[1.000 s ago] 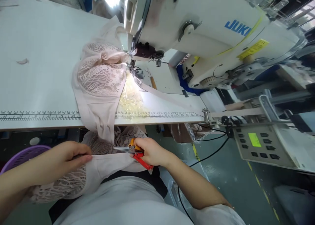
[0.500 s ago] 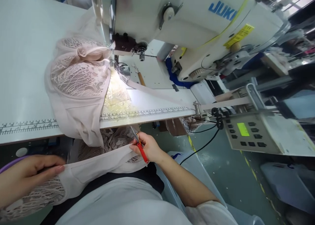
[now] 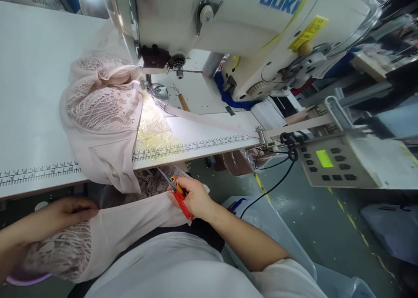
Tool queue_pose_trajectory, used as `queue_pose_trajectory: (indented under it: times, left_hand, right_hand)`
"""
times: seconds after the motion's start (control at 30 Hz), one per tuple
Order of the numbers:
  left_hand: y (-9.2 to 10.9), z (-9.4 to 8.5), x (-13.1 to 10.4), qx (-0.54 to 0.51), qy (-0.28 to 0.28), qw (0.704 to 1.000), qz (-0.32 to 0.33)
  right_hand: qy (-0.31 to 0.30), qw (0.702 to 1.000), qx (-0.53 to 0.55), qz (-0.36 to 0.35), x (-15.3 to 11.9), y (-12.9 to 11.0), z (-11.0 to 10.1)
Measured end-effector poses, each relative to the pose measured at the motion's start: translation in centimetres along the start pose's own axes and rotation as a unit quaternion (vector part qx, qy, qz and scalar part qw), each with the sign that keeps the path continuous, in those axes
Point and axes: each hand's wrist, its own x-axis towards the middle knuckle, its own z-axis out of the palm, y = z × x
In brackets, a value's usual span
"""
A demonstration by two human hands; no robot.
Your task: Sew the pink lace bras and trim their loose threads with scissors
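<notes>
Beige bra (image 3: pixel 127 219): across the lap, just in front of the surface (image 3: pixel 34 128), band pulled fairly straight between the two hands.

Left hand (image 3: pixel 70 213): closed in a thumb-and-finger pinch on the upper edge, where the lace cup (image 3: pixel 70 248) meets the smooth band. Right hand (image 3: pixel 197 198): curled shut around the red and orange handles of the scissors (image 3: pixel 183 205), fingertips also at the band's far end. Blades point up and away, toward the surface edge; can't tell how far they're parted.

Handling, my read: very light, limp, stretchy. Smooth band likely a bit slick, so pinch it flat, thumb over fingers, at the seam or finished edge. Lace is the fragile bit (open mesh, would snag on a blade tip), so keep pulling loads off it. Cup probably springs back if squeezed; don't steer by it. Even tension, or the band curls. Scissors: stiff, small, take by the handles only, blades clear of the fabric.

Nearby: second bra (image 3: pixel 106 108) lies on the surface at the sewing machine (image 3: pixel 183 24), its lower part hanging over the edge close to the lap piece. Loose folds there could catch on the blades.
</notes>
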Motion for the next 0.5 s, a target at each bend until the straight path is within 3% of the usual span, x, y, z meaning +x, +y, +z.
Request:
queue_pose_trajectory:
  times: [0.07,0.33,0.43,0.5]
  left_hand:
    - [0.6,-0.5,0.7,-0.047,-0.045,0.998,-0.024]
    - [0.1,-1.5,0.3,-0.079,-0.072,0.994,-0.018]
    - [0.0,-1.4,-0.5,-0.064,-0.053,0.996,-0.009]
    - [-0.1,-1.0,-1.3,-0.011,0.005,1.0,0.01]
  right_hand:
    - [0.002,1.0,-0.004,0.006,0.5,0.7,0.0]
    - [-0.028,1.0,0.002,0.011,1.4,2.2,-0.2]
    - [-0.026,1.0,0.004,0.005,1.4,2.3,-0.1]
    - [-0.019,1.0,0.004,-0.002,1.2,2.2,-0.1]
